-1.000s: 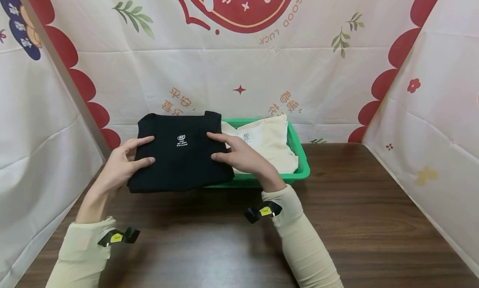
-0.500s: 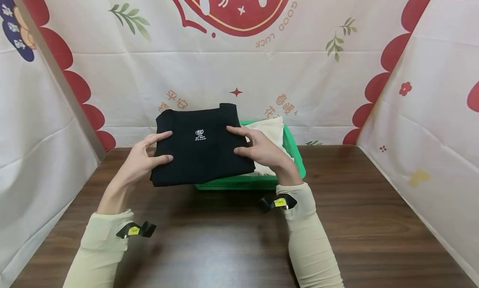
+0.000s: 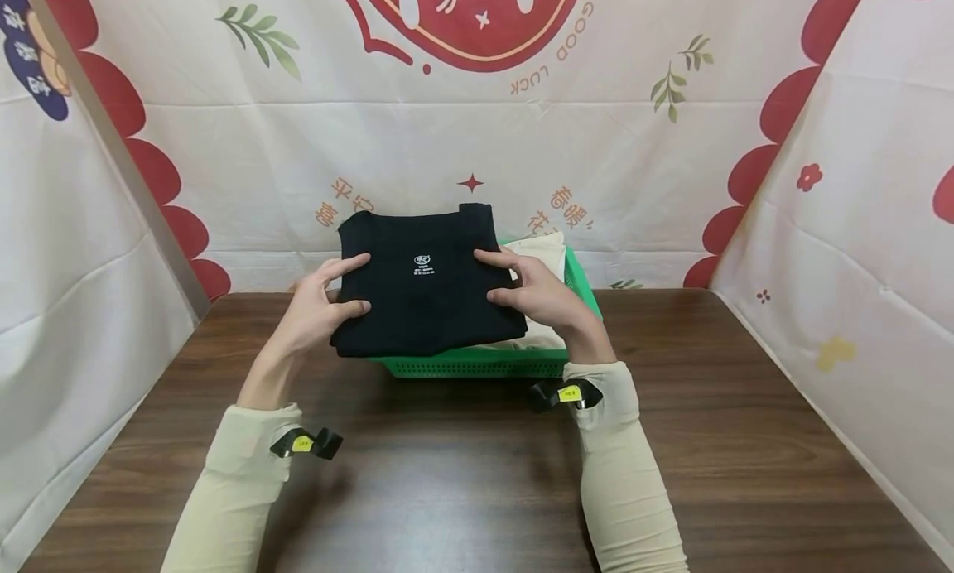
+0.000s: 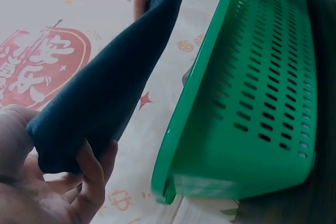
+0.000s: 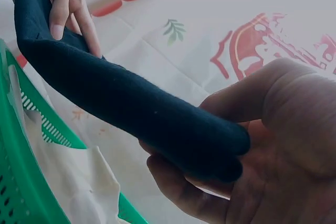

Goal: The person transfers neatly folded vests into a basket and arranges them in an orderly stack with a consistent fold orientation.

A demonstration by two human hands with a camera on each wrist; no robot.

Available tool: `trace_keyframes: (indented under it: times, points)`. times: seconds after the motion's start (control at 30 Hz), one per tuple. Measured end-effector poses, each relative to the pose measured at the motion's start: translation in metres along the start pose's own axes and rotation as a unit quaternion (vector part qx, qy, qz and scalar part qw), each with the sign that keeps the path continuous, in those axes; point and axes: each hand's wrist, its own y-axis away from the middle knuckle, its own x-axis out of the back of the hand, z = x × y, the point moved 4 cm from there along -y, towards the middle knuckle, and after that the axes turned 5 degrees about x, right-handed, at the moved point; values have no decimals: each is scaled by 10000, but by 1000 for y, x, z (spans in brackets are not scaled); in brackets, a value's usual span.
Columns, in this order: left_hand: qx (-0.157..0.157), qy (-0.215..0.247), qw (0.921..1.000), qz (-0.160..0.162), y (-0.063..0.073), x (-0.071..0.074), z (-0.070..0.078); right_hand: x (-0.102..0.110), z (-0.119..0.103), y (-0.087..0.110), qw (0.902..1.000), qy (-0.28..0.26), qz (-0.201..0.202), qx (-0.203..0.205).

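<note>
A folded black garment (image 3: 428, 300) with a small white print hangs between both hands in the head view. My left hand (image 3: 311, 306) grips its left edge, thumb and index finger on the front. On its right edge my right hand (image 3: 538, 290) holds it the same way. The wrist views show fingers curled behind the cloth; the folded layers (image 5: 131, 98) look thick. Behind and below it stands a green plastic basket (image 3: 477, 366), partly hidden. Folded cream cloth (image 3: 547, 254) lies in the basket, most of it covered by the black garment.
The basket rests on a dark wooden table (image 3: 462, 465) near its back edge. A white printed cloth backdrop (image 3: 410, 142) rises behind the table, with similar hangings at both sides.
Both hands have carried the black garment to the right and slightly up, so it now covers more of the basket and cream cloth. The view has also shifted slightly.
</note>
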Motion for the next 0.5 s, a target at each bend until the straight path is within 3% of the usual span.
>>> trace_keyframes:
  times: [0.23,0.5]
  points:
    - [-91,-117,9999,21,-11,-10,-1,7,10,-2,9994,303,91,110]
    - [-183,-427,9989,-32,-24,-19,-3,16,25,-4,9948,920,387,-202]
